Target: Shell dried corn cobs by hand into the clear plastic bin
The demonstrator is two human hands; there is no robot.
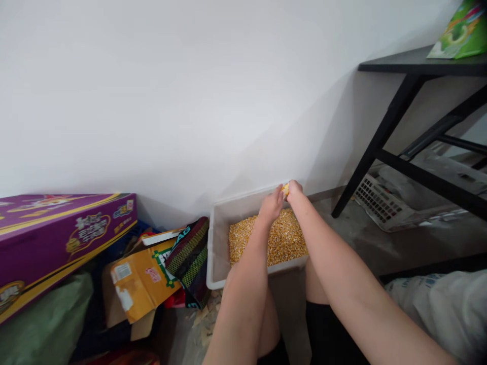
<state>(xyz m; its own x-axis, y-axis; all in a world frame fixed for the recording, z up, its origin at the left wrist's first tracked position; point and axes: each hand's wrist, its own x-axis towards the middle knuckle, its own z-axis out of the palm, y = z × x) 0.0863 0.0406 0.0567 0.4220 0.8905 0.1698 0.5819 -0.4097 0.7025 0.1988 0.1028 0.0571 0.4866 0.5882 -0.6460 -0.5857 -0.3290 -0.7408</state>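
Observation:
My left hand point(271, 207) and my right hand point(294, 188) come together above the far right part of a white plastic bin point(211, 253). Yellow corn point(285, 189) shows between them, and both hands are closed about it. Whether it is a cob or a handful of kernels I cannot tell, as my fingers cover most of it. Below, loose yellow corn kernels point(283, 243) lie spread over the bin's bottom. My left forearm crosses in front of part of them.
Left of the bin lie a dark mesh bag point(190, 258), a yellow carton point(146, 279) and a large purple box point(76, 238). A black table point(395, 109) stands at right, with a white basket point(384, 205) under it. The wall point(190, 101) rises behind.

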